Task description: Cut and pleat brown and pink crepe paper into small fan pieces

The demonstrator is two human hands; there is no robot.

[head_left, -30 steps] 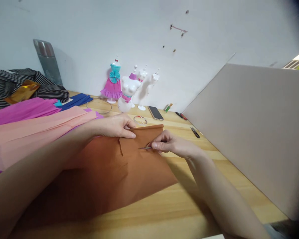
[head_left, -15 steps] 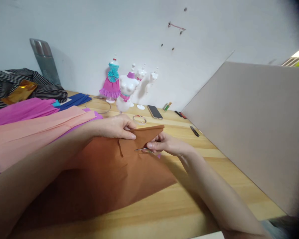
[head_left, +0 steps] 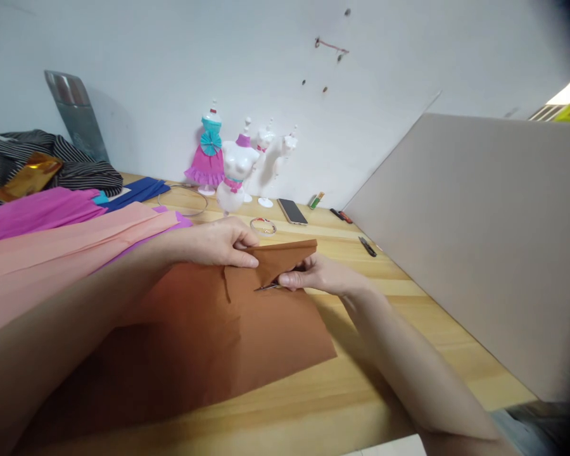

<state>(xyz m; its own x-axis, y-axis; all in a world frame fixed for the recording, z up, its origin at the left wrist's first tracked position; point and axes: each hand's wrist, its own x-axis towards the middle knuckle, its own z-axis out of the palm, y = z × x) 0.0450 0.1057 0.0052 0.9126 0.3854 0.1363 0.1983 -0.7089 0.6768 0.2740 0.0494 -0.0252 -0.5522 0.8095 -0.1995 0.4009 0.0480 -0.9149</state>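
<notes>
A large sheet of thin brown crepe-like paper (head_left: 275, 342) lies over the front of the wooden table. My left hand (head_left: 225, 242) pinches its folded upper edge between thumb and fingers. Small scissors (head_left: 267, 287) are in my right hand (head_left: 308, 273), their blades pointing left at the paper just below the fold. The handles are mostly hidden by my fingers. A short slit shows in the sheet left of the blades. The strip over the scissors lifts up toward the right.
Pink and peach paper (head_left: 76, 253) is piled at left, near striped cloth (head_left: 80, 168) and a bottle (head_left: 78, 117). Small mannequins (head_left: 240, 161) stand by the wall. A phone (head_left: 292, 211), a bracelet (head_left: 263, 227) and a cutter knife (head_left: 367, 246) lie behind my hands. A pale panel (head_left: 465, 240) leans at right.
The scissor blades have shifted slightly left along the brown paper, and the loose strip above them stands a little farther apart. My left hand keeps its pinch. The view has turned slightly.
</notes>
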